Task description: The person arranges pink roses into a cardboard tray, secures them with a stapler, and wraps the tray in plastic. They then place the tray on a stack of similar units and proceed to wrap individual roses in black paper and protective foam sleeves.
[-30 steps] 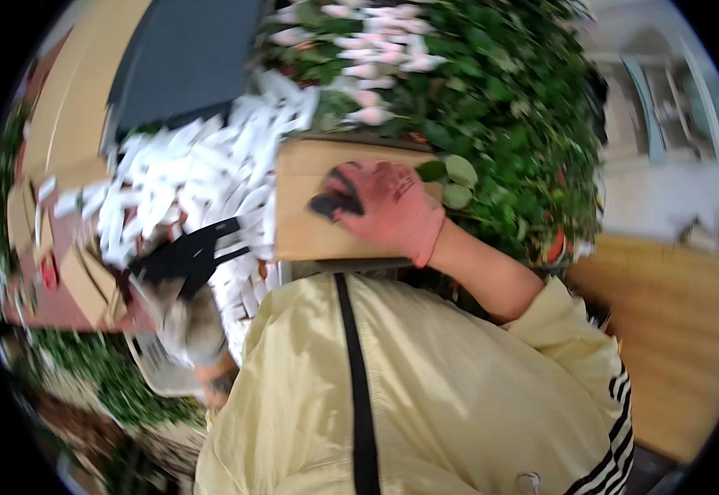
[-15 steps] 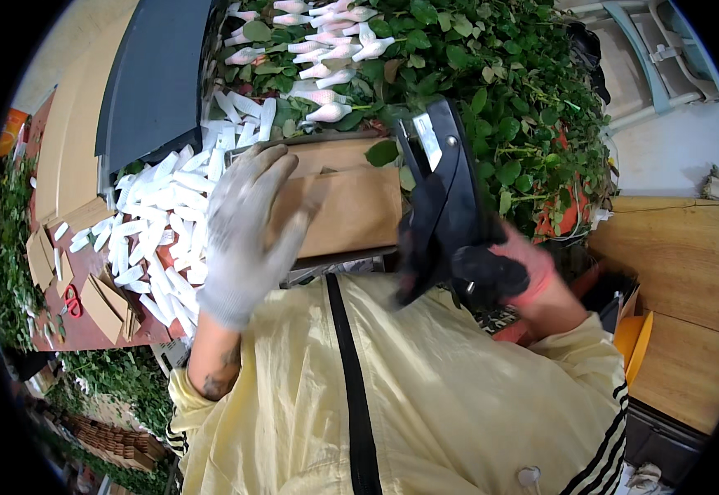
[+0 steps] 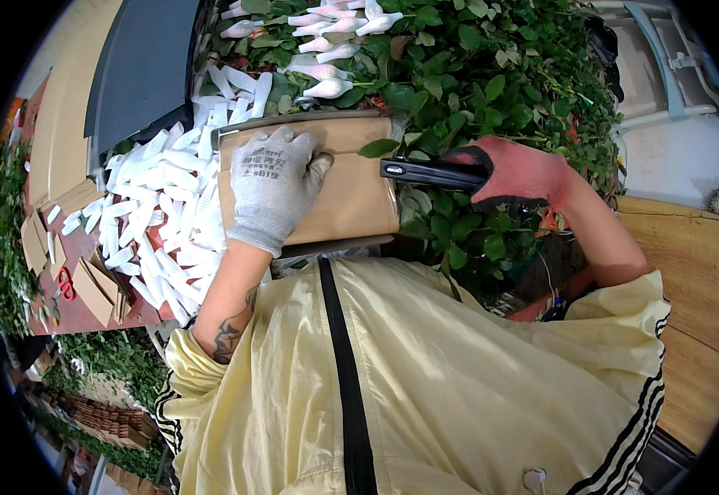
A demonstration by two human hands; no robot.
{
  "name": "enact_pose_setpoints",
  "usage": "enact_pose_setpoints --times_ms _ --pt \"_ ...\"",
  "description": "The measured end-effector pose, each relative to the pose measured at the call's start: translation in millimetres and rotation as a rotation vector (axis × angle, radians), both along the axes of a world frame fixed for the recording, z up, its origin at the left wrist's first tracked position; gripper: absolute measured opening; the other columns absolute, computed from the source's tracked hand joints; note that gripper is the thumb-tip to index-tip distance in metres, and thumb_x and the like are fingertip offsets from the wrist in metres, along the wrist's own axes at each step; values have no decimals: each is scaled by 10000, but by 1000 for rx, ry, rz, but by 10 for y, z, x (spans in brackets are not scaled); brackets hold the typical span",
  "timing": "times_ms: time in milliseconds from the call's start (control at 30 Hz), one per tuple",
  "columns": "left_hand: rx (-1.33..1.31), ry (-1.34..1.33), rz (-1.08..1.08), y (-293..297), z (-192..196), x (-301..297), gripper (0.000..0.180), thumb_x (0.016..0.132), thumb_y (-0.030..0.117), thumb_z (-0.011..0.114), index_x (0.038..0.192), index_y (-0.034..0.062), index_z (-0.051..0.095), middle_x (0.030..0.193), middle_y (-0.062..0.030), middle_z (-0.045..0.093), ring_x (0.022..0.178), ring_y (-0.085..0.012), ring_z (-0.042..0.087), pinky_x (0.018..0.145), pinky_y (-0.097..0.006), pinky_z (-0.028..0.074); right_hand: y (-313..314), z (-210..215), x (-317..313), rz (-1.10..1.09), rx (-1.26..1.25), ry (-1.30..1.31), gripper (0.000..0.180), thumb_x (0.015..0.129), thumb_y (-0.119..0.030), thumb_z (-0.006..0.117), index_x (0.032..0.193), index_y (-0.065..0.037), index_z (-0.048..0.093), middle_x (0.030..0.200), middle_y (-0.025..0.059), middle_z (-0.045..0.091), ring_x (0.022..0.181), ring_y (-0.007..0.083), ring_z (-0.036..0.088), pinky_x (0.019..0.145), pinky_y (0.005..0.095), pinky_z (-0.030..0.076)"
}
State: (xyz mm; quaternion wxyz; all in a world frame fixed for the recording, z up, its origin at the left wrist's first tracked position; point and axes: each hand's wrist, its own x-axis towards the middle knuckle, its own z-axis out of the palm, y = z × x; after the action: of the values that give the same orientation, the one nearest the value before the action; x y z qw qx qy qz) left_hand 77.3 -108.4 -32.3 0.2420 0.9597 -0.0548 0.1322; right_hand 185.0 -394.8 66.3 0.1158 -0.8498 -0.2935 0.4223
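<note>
Grey-gloved, the left hand (image 3: pixel 273 186) lies palm down on the brown card (image 3: pixel 351 202), fingers close together; whether they pinch any of it, I cannot tell. The red-gloved right hand (image 3: pixel 520 173) is wrapped round the black stapler (image 3: pixel 434 174), whose nose is at the card's right edge, beside leaves (image 3: pixel 491 227), while white strips (image 3: pixel 162 190) lie heaped on the card's left

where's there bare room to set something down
On the cardboard, between the left hand and black stapler; also the wood-grain surface beside the right sleeve. Crowded: white pieces left of the cardboard, leaves around the stapler.
</note>
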Motion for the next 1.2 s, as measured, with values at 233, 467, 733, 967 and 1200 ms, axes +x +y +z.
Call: enact_pose_setpoints --times_ms 233,467,733,967,1200 --pt "-34 27 11 3 -19 1 159 809 212 670 801 58 631 818 -131 594 772 -347 563 708 -443 442 -6 -130 167 -105 129 189 658 601 -66 756 1231 -15 572 997 86 652 900 175 569 861 286 437" --pt "-3 -33 18 -12 8 -6 172 809 268 660 821 101 618 789 -99 582 753 -319 563 687 -437 432 39 -93 96 -24 197 109 614 618 -190 778 1193 -65 605 1072 134 623 1020 265 583 912 331 447" --pt "-25 -39 2 0 16 -26 181 797 268 675 772 99 614 758 -87 578 746 -314 565 685 -429 431 244 -101 -29 96 39 -77 531 651 -250 697 1113 -19 575 996 182 627 962 346 593 864 393 474" --pt "-36 -9 4 -19 -21 -45 199 799 257 671 779 68 612 772 -117 576 768 -329 561 696 -440 433 239 -8 -195 299 -96 -295 471 690 -248 668 1083 -6 577 926 177 628 926 348 601 849 421 474" --pt "-22 75 -19 60 89 -116 311 754 288 701 946 55 625 917 -165 594 897 -362 567 799 -453 445 -27 644 -285 -81 -22 -462 487 735 -221 689 1154 -2 573 1003 190 640 1014 316 580 938 389 439"
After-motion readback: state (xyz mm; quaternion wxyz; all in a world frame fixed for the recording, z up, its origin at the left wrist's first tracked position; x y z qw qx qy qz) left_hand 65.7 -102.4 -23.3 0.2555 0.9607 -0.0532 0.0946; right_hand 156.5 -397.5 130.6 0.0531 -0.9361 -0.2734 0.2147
